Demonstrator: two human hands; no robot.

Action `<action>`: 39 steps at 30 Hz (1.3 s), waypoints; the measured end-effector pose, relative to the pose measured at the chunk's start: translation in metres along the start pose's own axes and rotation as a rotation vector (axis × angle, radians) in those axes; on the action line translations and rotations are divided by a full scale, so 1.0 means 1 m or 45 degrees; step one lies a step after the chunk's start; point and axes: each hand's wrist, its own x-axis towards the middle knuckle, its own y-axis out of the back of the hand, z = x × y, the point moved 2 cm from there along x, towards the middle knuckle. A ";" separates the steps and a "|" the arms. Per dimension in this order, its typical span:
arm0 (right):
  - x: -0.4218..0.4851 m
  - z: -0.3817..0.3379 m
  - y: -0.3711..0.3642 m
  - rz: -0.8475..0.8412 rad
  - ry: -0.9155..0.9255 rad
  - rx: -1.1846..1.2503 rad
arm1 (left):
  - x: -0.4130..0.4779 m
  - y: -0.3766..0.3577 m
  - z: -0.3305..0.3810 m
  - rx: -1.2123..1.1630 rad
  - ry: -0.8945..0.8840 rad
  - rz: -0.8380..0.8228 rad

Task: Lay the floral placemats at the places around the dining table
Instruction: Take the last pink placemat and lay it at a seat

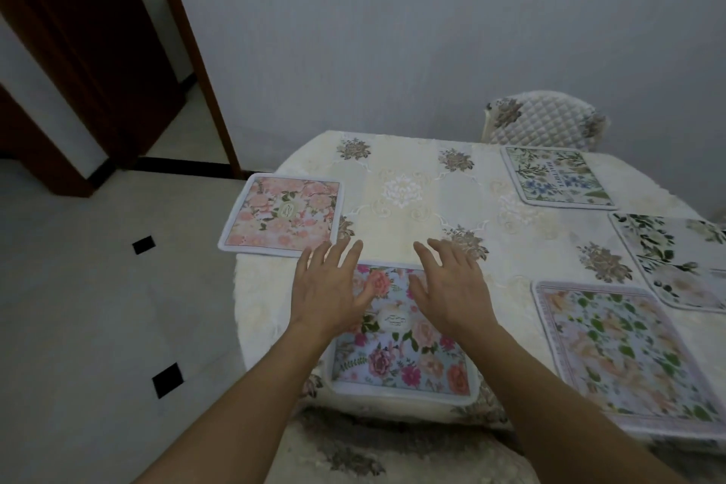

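Several floral placemats lie on the cream-clothed dining table (400, 173). A blue one with pink and red roses (404, 358) lies at the near edge in front of me. My left hand (334, 283) and my right hand (451, 283) hover over its far end, palms down, fingers spread, holding nothing. A pink-flowered mat (281, 214) lies at the left edge and overhangs it a little. A green-leaf mat (624, 358) is at the near right, a white-flower mat (683, 255) beyond it, and a green-and-blue sprig mat (558, 177) at the far side.
A quilted chair back (546, 120) stands behind the table's far side against the grey wall. A cushioned chair seat (373, 448) sits just below the near edge. Tiled floor (98, 306) and a dark wooden door frame (196, 51) are at the left.
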 end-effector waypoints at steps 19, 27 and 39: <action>-0.018 -0.206 -0.035 -0.227 0.819 0.382 | -0.197 0.068 -0.113 0.293 0.840 0.134; -0.052 -0.322 -0.031 -0.232 1.165 0.504 | -0.300 0.109 -0.159 0.432 1.185 0.159; -0.044 -0.463 -0.073 -0.308 1.284 0.400 | -0.346 0.108 -0.289 0.389 1.304 0.099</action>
